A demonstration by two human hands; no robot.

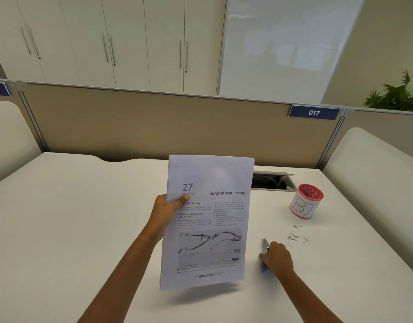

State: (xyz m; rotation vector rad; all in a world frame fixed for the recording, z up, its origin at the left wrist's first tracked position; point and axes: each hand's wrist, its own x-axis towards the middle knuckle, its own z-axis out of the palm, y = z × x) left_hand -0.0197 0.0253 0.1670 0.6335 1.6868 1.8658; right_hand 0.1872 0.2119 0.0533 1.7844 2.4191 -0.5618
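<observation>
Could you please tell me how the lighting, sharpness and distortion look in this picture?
In the head view the light is soft and even, with a faint shadow on the desk under the raised sheets; also in the head view, the title reads clearly but the small print blurs; the cabinet doors slant under the wide-angle lens, and the glass panel shows pale reflections.

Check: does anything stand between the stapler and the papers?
Nothing visible does. The right hand grips the stapler on the desk; only bare desk lies between it and the papers in the left hand. Cup and staples sit further right.
</observation>
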